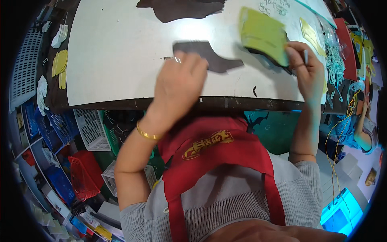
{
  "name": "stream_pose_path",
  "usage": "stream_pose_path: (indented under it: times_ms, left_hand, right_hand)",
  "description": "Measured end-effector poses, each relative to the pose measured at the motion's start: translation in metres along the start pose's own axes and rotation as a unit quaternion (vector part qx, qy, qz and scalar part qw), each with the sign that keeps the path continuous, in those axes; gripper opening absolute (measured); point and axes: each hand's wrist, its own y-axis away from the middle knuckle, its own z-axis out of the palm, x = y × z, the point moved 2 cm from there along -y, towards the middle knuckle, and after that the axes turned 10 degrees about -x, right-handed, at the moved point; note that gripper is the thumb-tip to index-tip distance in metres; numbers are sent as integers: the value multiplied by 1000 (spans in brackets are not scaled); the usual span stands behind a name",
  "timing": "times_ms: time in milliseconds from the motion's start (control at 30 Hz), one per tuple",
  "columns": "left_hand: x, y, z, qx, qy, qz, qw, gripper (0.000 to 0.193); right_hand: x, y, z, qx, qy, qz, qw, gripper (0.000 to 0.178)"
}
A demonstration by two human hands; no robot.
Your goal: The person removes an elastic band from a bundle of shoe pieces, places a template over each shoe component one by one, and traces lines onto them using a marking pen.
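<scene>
A: A white tabletop [121, 80] fills the upper middle of the frame, with a red basket [86, 173] among shelves at lower left. Where are the hands?

B: The left hand [179, 76], blurred, is at upper centre, over the left end of a dark cut piece [219, 60] lying on the tabletop. Its fingers are bent; I cannot tell whether they grip it.

A: And the right hand [309, 66]?

B: At upper right, thumb and fingers pinching the lower right corner of a yellow-green piece [262, 34], tilted, with something dark under its lower edge.

A: Anything else?

B: A dark brown sheet [183, 9] at the top edge and tangled pale string [334, 66] at upper right.
</scene>
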Motion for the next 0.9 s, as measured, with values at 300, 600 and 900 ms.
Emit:
stream_pose_path:
  times_ms: [300, 600, 900]
  left_hand:
    - [17, 44, 8, 148, 88, -9, 985, 25]
    - [20, 40, 5, 115, 34, 13, 993, 29]
    - [35, 28, -6, -23, -70, -2, 997, 48]
  right_hand:
    - [-27, -3, 91, -240, -5, 3, 971, 23]
    - [-28, -5, 97, -227, 127, -78, 962, 20]
    - [-13, 0, 66, -214, 79, -14, 973, 20]
